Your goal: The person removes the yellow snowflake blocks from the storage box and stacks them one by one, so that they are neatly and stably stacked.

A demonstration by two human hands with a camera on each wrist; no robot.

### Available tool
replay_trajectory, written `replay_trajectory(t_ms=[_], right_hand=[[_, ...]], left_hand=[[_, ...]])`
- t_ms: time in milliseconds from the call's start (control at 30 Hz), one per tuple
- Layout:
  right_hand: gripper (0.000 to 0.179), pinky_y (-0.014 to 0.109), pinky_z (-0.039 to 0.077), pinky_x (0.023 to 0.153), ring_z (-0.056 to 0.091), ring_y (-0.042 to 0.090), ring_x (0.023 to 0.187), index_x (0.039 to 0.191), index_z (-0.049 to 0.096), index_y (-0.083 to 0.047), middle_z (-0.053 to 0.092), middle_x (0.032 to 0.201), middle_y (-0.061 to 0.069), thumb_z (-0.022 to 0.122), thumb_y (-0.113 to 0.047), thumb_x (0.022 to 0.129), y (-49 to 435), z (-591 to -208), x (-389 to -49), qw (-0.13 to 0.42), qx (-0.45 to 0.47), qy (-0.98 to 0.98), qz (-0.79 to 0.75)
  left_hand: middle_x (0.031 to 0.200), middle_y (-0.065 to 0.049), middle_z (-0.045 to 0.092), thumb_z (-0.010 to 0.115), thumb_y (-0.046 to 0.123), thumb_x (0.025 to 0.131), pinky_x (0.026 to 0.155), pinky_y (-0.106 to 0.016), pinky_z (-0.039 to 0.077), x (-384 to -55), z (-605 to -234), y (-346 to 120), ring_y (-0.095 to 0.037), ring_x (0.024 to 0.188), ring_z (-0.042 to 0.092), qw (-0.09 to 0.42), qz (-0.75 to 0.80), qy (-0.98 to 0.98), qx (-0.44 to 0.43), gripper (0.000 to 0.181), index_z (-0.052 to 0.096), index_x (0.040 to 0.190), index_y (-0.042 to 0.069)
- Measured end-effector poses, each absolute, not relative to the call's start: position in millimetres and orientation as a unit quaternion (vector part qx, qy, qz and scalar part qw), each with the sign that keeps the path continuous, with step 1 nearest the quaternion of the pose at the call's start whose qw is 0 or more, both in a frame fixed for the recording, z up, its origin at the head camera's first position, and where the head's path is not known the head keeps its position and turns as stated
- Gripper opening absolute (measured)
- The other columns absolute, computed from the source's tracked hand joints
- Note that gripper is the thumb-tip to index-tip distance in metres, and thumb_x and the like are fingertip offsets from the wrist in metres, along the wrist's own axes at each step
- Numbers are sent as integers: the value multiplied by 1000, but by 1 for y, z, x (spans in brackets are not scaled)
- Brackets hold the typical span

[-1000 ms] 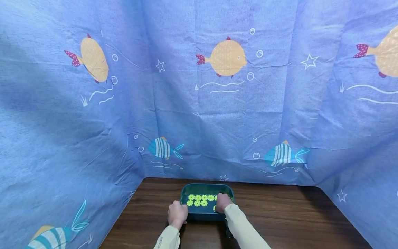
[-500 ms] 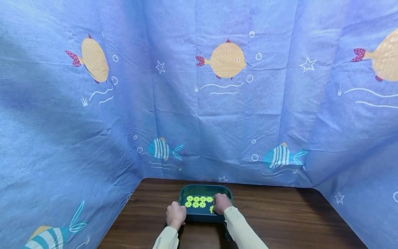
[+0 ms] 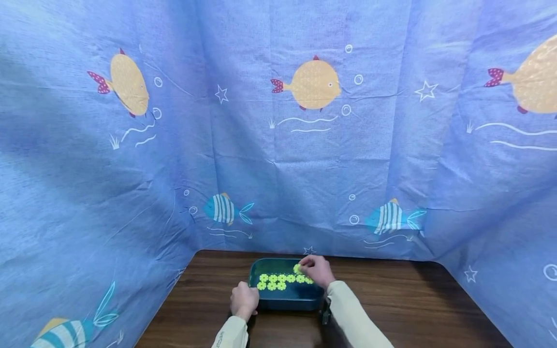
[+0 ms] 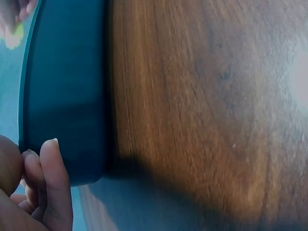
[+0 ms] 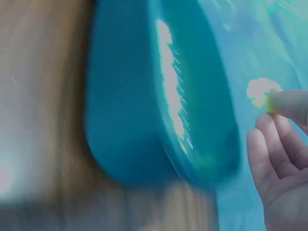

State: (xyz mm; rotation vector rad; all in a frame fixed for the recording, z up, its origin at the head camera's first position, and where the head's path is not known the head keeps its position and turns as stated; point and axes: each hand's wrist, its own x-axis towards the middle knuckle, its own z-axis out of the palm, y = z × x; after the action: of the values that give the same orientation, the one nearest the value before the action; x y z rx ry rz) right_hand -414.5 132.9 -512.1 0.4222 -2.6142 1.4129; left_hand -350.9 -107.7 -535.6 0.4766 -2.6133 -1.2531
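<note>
A dark teal rectangular tub sits on the table. Inside it, yellow flower-shaped pieces form a long row, with a shorter row of three on the nearer left side. My left hand grips the tub's near left corner, thumb and fingers at the rim, as the left wrist view confirms. Above the tub's far right part, my right hand pinches a single yellow flower-shaped piece between thumb and fingers. That hand partly covers the right end of the long row.
Brown wood-grain tabletop spreads around the tub. Behind and at both sides hangs a blue curtain printed with fish, stars and bubbles. A small black object shows beside my right wrist.
My right hand has risen from the tub's near right part toward its far right side, bringing a flower-shaped piece up with it. The left hand keeps its hold on the corner.
</note>
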Motion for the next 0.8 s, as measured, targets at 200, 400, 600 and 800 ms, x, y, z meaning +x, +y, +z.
replay_trajectory(t_ms=[200, 400, 600, 800], right_hand=[[11, 33, 57, 63, 67, 18, 67, 95, 74, 0, 72, 80, 11, 74, -8, 88, 194, -498, -417, 116, 44, -849, 514], [14, 33, 51, 70, 63, 18, 76, 89, 75, -3, 74, 84, 8, 76, -16, 84, 264, -523, -405, 107, -37, -911, 397], [12, 36, 52, 71, 64, 25, 82, 87, 74, -2, 72, 85, 7, 73, -14, 83, 292, -537, -394, 63, -47, -926, 370], [7, 35, 50, 69, 60, 22, 79, 82, 73, -7, 69, 80, 2, 74, -14, 81, 300, -546, -387, 53, -45, -937, 341]], left_hand=[[62, -11, 57, 52, 7, 89, 43, -32, 50, -353, -537, -115, -17, 37, 57, 108, -425, -884, 162, 19, 57, 71, 4], [62, -11, 57, 52, 8, 91, 44, -32, 50, -354, -536, -122, -17, 38, 58, 98, -422, -887, 158, 20, 58, 72, 3], [62, -11, 56, 51, 8, 91, 45, -33, 50, -353, -532, -125, -18, 38, 58, 104, -423, -889, 142, 21, 58, 73, 3], [63, -11, 57, 50, 9, 93, 45, -33, 50, -351, -532, -122, -18, 40, 58, 86, -416, -893, 146, 20, 59, 77, 1]])
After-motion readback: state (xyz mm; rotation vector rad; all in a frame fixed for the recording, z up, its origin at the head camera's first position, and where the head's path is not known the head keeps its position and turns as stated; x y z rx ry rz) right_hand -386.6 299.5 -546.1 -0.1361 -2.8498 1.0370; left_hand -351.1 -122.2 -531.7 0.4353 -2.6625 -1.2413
